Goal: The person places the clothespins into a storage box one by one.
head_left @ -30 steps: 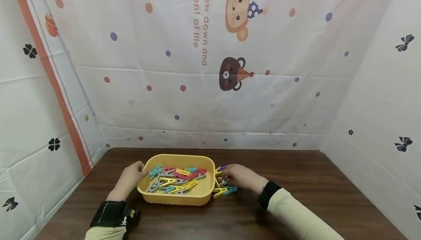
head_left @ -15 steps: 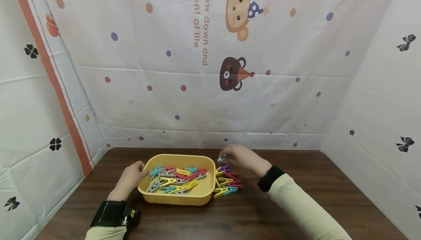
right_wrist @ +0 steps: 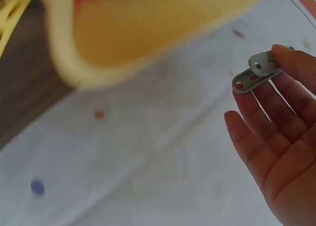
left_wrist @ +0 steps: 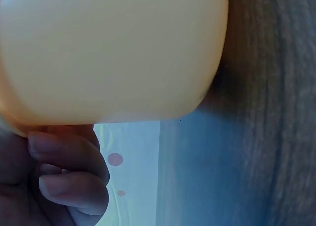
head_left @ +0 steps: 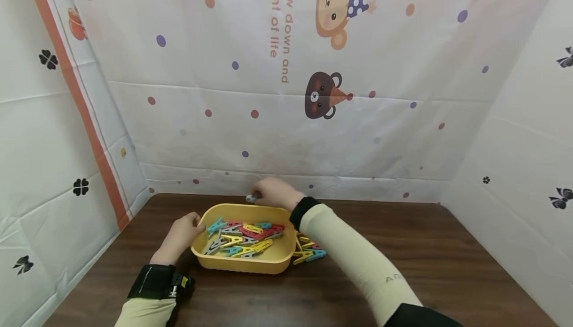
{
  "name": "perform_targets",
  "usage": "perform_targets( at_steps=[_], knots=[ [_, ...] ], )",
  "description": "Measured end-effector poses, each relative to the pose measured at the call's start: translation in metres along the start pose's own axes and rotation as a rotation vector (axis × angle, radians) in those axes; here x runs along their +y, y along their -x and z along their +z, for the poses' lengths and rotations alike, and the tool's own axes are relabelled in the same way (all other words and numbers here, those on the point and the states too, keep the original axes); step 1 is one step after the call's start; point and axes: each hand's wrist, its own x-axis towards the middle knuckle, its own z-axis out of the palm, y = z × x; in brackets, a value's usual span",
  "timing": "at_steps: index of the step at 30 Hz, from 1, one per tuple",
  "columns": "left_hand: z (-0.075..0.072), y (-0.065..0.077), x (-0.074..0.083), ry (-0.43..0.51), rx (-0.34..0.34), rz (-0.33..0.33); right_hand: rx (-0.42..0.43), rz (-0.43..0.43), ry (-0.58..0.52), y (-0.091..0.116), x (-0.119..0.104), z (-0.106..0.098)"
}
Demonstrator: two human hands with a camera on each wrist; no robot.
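A yellow plastic basket [head_left: 243, 266] stands on the table with several clothespins [head_left: 233, 240] inside, in yellow, red, blue and grey. My left hand [head_left: 181, 235] holds the basket's left rim; in the left wrist view its curled fingers [left_wrist: 74, 152] lie against the basket wall [left_wrist: 113, 53]. Over the basket's far edge, my right hand [head_left: 275, 192] pinches a grey clothespin [right_wrist: 252, 80] between thumb and fingers, as the right wrist view shows.
Several more clothespins [head_left: 309, 255] lie in a pile against the basket's right side, partly hidden by the right forearm. The dark wooden table [head_left: 403, 267] is bordered by a printed white cloth [head_left: 250, 133] at the back and sides.
My right hand has lifted a grey clothespin from the pile on the right and carried it left, over the basket's far edge. The left hand stays at the rim. The head view has shifted slightly.
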Motion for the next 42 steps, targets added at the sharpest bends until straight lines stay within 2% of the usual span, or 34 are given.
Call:
perform_targets(
  at_steps=[5,11,20,25,30,34,37,42],
  knots=[
    [0.002,0.000,0.001,0.013,-0.005,0.006,-0.099,0.019,0.022,-0.018,-0.022,0.027],
    [0.000,0.001,0.001,0.006,-0.003,-0.007,-0.162,0.060,-0.008,-0.031,-0.038,0.045],
    [-0.001,-0.002,0.000,0.000,-0.001,-0.013,-0.267,0.126,-0.058,-0.023,-0.040,0.059],
    [0.000,-0.001,0.000,0.004,0.005,-0.003,-0.291,0.129,-0.057,-0.013,-0.035,0.048],
    [0.000,0.000,0.001,0.007,0.001,0.001,-0.220,0.062,-0.086,0.005,-0.021,0.018],
    [-0.001,-0.001,0.002,0.000,0.007,-0.001,-0.138,0.017,-0.138,0.033,-0.011,-0.012],
    [-0.001,-0.001,0.002,-0.006,0.003,-0.001,-0.084,0.015,-0.173,0.059,-0.002,-0.029],
    [-0.002,-0.001,0.000,-0.012,-0.010,0.009,-0.039,0.016,-0.148,0.102,0.014,-0.035]
  ],
)
